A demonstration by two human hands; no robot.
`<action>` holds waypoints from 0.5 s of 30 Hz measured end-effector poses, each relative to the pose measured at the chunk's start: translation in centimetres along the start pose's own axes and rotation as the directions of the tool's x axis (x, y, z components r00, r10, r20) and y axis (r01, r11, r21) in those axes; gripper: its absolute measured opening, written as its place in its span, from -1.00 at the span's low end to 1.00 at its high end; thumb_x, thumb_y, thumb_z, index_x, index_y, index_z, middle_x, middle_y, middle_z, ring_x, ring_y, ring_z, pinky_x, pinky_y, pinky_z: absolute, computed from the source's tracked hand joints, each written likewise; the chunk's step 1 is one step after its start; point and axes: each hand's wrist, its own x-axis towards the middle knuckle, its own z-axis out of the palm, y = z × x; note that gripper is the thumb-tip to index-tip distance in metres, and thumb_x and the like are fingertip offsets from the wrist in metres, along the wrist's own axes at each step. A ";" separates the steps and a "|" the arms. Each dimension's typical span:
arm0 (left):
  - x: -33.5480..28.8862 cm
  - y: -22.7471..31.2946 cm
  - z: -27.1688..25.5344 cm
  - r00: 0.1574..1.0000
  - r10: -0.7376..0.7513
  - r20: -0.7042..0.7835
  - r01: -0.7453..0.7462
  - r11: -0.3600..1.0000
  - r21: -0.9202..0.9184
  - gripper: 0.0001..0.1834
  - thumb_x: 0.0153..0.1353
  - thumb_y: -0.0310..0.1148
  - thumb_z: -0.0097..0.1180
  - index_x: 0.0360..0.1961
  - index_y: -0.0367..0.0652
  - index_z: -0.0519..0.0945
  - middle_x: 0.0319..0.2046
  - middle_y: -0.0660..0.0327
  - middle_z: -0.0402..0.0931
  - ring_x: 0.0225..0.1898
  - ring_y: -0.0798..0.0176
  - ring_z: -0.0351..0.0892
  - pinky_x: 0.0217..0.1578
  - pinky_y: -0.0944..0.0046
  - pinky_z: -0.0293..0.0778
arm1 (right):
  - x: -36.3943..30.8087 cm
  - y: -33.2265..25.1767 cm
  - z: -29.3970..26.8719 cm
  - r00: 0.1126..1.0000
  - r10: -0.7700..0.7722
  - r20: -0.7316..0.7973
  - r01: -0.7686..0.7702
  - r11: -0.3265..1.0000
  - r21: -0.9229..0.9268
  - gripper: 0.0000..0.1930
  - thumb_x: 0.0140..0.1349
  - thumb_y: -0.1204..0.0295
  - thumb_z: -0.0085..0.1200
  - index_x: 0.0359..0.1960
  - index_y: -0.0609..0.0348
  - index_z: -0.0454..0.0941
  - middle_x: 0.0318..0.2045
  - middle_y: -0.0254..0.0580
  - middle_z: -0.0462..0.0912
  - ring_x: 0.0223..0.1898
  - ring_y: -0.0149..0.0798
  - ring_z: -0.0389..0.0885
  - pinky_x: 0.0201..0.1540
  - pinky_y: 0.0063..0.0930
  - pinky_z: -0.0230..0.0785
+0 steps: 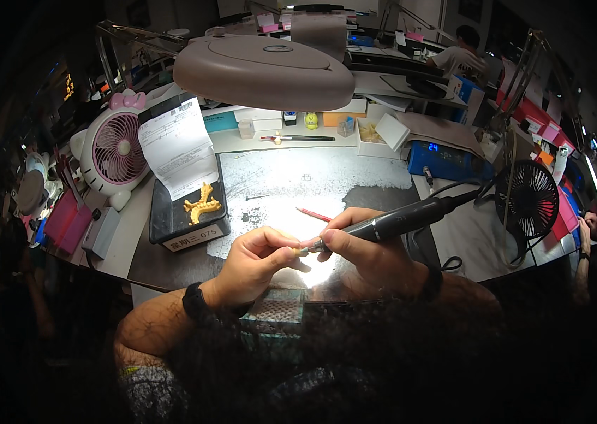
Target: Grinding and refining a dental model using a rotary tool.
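My right hand [376,256] is wrapped round a black rotary handpiece [404,217], gripped like a pen with its metal tip pointing left. Between the thumb and fingers of my left hand [256,260] is a small pale yellowish piece [297,252], mostly covered by the fingertips. The tool's tip meets or nearly meets this piece; I cannot tell which. Beyond the hands a red pencil-like stick [310,213] lies on the brightly lit mat [298,177]. To the left, a black tray [158,215] holds a yellow dental model [203,205] and a printed paper slip [177,147].
A large lamp head [263,74] hangs over the bench. A pink and white fan [118,145] stands left, a small black fan [526,199] right. The blue control box [443,161] and an open white box [377,138] sit at the back right. Another person [464,60] sits beyond.
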 end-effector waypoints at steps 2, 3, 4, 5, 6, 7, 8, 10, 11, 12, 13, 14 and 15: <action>0.1 0.0 0.0 1.000 0.001 0.000 -0.001 1.000 0.004 -0.89 0.39 -0.49 0.08 -0.11 -0.26 0.56 -0.08 0.03 0.59 0.01 0.15 0.62 -0.01 0.00 0.67 | -0.1 -0.1 -0.1 1.000 0.008 0.003 -0.008 1.000 -0.003 -0.86 0.35 0.48 0.15 -0.25 0.36 0.57 -0.35 -0.12 0.70 -0.31 -0.39 0.70 -0.20 -0.55 0.55; 0.1 0.0 0.0 1.000 0.003 -0.002 -0.003 1.000 0.008 -0.89 0.39 -0.49 0.08 -0.11 -0.26 0.56 -0.08 0.03 0.59 0.01 0.15 0.62 0.00 0.00 0.67 | -0.1 -0.1 -0.1 1.000 0.017 0.007 -0.017 1.000 -0.005 -0.85 0.34 0.47 0.16 -0.25 0.36 0.57 -0.35 -0.11 0.71 -0.31 -0.39 0.70 -0.21 -0.55 0.55; 0.0 0.0 -0.1 1.000 0.003 -0.002 -0.003 1.000 0.009 -0.89 0.39 -0.49 0.08 -0.11 -0.26 0.56 -0.08 0.03 0.59 0.01 0.15 0.62 0.00 0.00 0.67 | 0.0 -0.1 0.0 1.000 0.016 0.008 -0.016 1.000 -0.005 -0.85 0.34 0.47 0.16 -0.25 0.36 0.57 -0.35 -0.11 0.71 -0.31 -0.39 0.70 -0.21 -0.55 0.55; 0.0 -0.1 -0.1 1.000 0.000 -0.002 0.000 1.000 0.011 -0.90 0.39 -0.49 0.08 -0.11 -0.25 0.56 -0.08 0.03 0.59 0.01 0.15 0.62 0.00 0.00 0.67 | 0.0 0.0 0.0 1.000 0.013 0.002 -0.013 1.000 -0.004 -0.85 0.34 0.47 0.17 -0.25 0.36 0.57 -0.35 -0.12 0.71 -0.31 -0.39 0.70 -0.21 -0.56 0.55; 0.0 -0.1 -0.1 1.000 -0.004 -0.001 0.004 1.000 0.014 -0.90 0.39 -0.50 0.08 -0.12 -0.25 0.57 -0.08 0.03 0.59 0.01 0.15 0.62 0.00 0.00 0.67 | 0.0 0.0 0.0 1.000 0.010 -0.004 -0.010 1.000 -0.004 -0.84 0.34 0.47 0.17 -0.25 0.37 0.57 -0.36 -0.12 0.71 -0.31 -0.39 0.70 -0.22 -0.56 0.55; 0.0 0.0 -0.1 1.000 -0.003 -0.001 0.003 1.000 0.014 -0.90 0.39 -0.50 0.08 -0.12 -0.25 0.57 -0.08 0.03 0.59 0.01 0.15 0.62 0.00 0.00 0.67 | -0.1 0.0 0.0 1.000 0.009 -0.004 -0.010 1.000 -0.004 -0.84 0.34 0.47 0.17 -0.25 0.37 0.57 -0.36 -0.12 0.71 -0.31 -0.39 0.70 -0.22 -0.56 0.55; 0.0 0.0 -0.1 1.000 -0.005 -0.003 0.005 1.000 0.018 -0.90 0.39 -0.49 0.08 -0.12 -0.25 0.57 -0.08 0.03 0.59 0.02 0.14 0.62 0.00 0.00 0.67 | 0.0 0.1 -0.1 1.000 0.019 -0.002 -0.019 1.000 0.004 -0.84 0.34 0.46 0.17 -0.24 0.36 0.57 -0.36 -0.12 0.71 -0.31 -0.39 0.70 -0.22 -0.57 0.54; 0.0 -0.2 -0.2 1.000 -0.009 -0.006 0.009 1.000 0.020 -0.90 0.39 -0.49 0.08 -0.12 -0.25 0.57 -0.08 0.03 0.59 0.02 0.14 0.62 0.00 0.00 0.67 | 0.0 0.3 -0.1 1.000 0.030 -0.001 -0.030 0.999 0.012 -0.84 0.34 0.46 0.18 -0.24 0.36 0.57 -0.36 -0.12 0.71 -0.32 -0.39 0.70 -0.22 -0.57 0.54; 0.0 -0.2 -0.2 1.000 -0.008 -0.005 0.008 1.000 0.018 -0.90 0.39 -0.49 0.08 -0.12 -0.25 0.57 -0.08 0.03 0.59 0.02 0.14 0.62 0.00 0.00 0.67 | -0.1 0.3 -0.1 0.999 0.031 -0.009 -0.031 0.999 0.011 -0.84 0.34 0.46 0.18 -0.23 0.36 0.57 -0.36 -0.12 0.71 -0.32 -0.40 0.70 -0.21 -0.57 0.54; 0.0 -0.2 -0.2 1.000 -0.007 -0.004 0.007 1.000 0.016 -0.90 0.39 -0.49 0.08 -0.12 -0.25 0.57 -0.08 0.03 0.59 0.02 0.14 0.62 0.00 0.00 0.67 | -0.1 0.2 0.0 0.999 0.033 -0.018 -0.033 0.999 0.011 -0.84 0.34 0.46 0.17 -0.23 0.36 0.57 -0.37 -0.13 0.71 -0.31 -0.40 0.70 -0.21 -0.57 0.54; 0.0 -0.1 -0.1 1.000 -0.007 -0.003 0.007 1.000 0.016 -0.90 0.39 -0.49 0.08 -0.12 -0.25 0.57 -0.08 0.03 0.59 0.02 0.14 0.62 0.00 0.00 0.67 | -0.1 0.2 0.0 0.999 0.032 -0.018 -0.032 0.999 0.011 -0.84 0.34 0.46 0.17 -0.23 0.36 0.57 -0.37 -0.13 0.71 -0.31 -0.40 0.70 -0.21 -0.57 0.54; 0.0 -0.1 -0.1 1.000 -0.001 0.000 0.001 1.000 0.011 -0.90 0.39 -0.49 0.08 -0.12 -0.25 0.57 -0.08 0.03 0.59 0.02 0.14 0.62 0.00 -0.01 0.67 | -0.1 0.1 -0.1 1.000 0.027 -0.010 -0.027 1.000 0.003 -0.84 0.34 0.46 0.17 -0.23 0.36 0.57 -0.36 -0.13 0.71 -0.31 -0.40 0.70 -0.21 -0.57 0.54; 0.0 -0.1 -0.1 1.000 0.005 0.003 -0.005 1.000 0.005 -0.90 0.40 -0.49 0.08 -0.12 -0.25 0.56 -0.08 0.03 0.59 0.02 0.14 0.62 0.00 -0.01 0.67 | -0.1 0.1 -0.1 1.000 0.023 -0.001 -0.023 1.000 -0.006 -0.84 0.34 0.47 0.17 -0.23 0.36 0.57 -0.36 -0.13 0.71 -0.31 -0.40 0.70 -0.21 -0.57 0.54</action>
